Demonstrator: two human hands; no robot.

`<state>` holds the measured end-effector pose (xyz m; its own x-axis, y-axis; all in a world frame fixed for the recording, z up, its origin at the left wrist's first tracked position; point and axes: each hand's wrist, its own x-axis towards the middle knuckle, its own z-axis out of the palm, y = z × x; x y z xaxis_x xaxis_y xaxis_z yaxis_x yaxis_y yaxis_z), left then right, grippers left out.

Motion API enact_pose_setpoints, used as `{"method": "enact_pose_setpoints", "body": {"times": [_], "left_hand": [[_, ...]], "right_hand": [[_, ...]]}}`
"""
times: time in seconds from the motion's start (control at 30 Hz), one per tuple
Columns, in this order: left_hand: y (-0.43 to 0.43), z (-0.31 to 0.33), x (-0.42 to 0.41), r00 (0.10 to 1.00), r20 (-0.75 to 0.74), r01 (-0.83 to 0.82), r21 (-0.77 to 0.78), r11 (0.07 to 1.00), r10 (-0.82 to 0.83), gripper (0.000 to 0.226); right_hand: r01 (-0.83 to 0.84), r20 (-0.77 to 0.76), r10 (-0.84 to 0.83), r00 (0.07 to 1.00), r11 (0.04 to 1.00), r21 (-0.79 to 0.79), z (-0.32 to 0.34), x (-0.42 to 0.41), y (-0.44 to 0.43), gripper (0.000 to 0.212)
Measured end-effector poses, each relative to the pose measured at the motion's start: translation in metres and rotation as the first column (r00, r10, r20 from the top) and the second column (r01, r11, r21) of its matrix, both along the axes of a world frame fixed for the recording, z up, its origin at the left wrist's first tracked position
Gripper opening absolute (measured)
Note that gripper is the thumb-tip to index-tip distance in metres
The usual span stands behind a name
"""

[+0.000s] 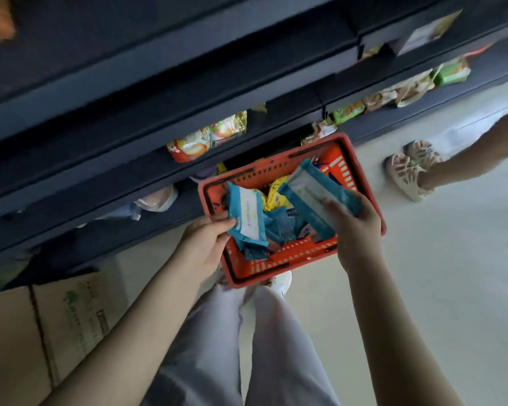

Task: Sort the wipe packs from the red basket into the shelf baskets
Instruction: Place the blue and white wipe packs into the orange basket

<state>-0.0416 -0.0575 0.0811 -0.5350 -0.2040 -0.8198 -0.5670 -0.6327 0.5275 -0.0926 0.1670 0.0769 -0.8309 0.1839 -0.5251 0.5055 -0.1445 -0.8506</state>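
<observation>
Your left hand (pixel 206 241) pinches a teal wipe pack (pixel 247 212) by its near edge, and your right hand (pixel 358 230) curls round a second teal pack (pixel 308 189), both over the red basket (pixel 255 281). They look light, soft and slick (film wrap probably slides), so grip the flat faces. The shelves (pixel 159 92) crowd 11 o'clock, and a bystander's feet (pixel 408 171) stand at 2.

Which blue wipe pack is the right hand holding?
The long narrow pack slanting over the red basket's right side. The left hand holds a shorter pack with a white label; other blue packs lie loose inside.
</observation>
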Motion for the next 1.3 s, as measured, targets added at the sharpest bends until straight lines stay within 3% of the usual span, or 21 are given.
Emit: {"method": "enact_pose_setpoints", "body": {"times": [0.17, 0.3, 0.5, 0.73, 0.87, 0.97, 1.13, 1.3], "left_hand": [[-0.02, 0.098, 0.024, 0.975, -0.144, -0.165, 0.038, 0.986, 0.169, 0.019], [-0.047, 0.158, 0.051, 0.945, -0.239, -0.223, 0.036, 0.974, 0.225, 0.019], [-0.107, 0.229, 0.088, 0.916, -0.361, -0.216, -0.067, 0.974, 0.178, 0.009], [-0.201, 0.266, 0.131, 0.864, -0.469, -0.288, -0.16, 0.944, 0.184, 0.016], [-0.248, 0.275, 0.15, 0.823, -0.518, -0.338, -0.115, 0.934, 0.234, 0.005], [-0.278, 0.282, 0.16, 0.8, -0.561, -0.326, -0.104, 0.94, 0.215, 0.023], [-0.314, 0.296, 0.155, 0.774, -0.606, -0.315, -0.118, 0.942, 0.183, 0.039], [-0.342, 0.303, 0.125, 0.755, -0.618, -0.346, -0.091, 0.934, 0.22, 0.038]], "right_hand": [[0.041, -0.024, -0.049, 0.999, 0.969, -0.244, 0.107, 0.015, -0.027, 0.025], [-0.047, -0.06, 0.032, 0.998, 0.961, -0.272, 0.172, 0.023, -0.06, 0.014], [-0.217, -0.135, 0.185, 0.973, 0.934, -0.285, 0.239, 0.025, -0.133, 0.015], [-0.382, -0.286, 0.287, 0.914, 0.845, -0.374, 0.276, 0.059, -0.236, 0.024], [-0.391, -0.3, 0.273, 0.914, 0.792, -0.469, 0.284, 0.08, -0.291, 0.03], [-0.398, -0.32, 0.259, 0.911, 0.753, -0.523, 0.291, 0.088, -0.322, 0.031], [-0.346, -0.345, 0.18, 0.921, 0.787, -0.511, 0.298, 0.079, -0.351, 0.029], [-0.329, -0.388, 0.154, 0.909, 0.837, -0.437, 0.301, 0.039, -0.379, 0.007]]}}
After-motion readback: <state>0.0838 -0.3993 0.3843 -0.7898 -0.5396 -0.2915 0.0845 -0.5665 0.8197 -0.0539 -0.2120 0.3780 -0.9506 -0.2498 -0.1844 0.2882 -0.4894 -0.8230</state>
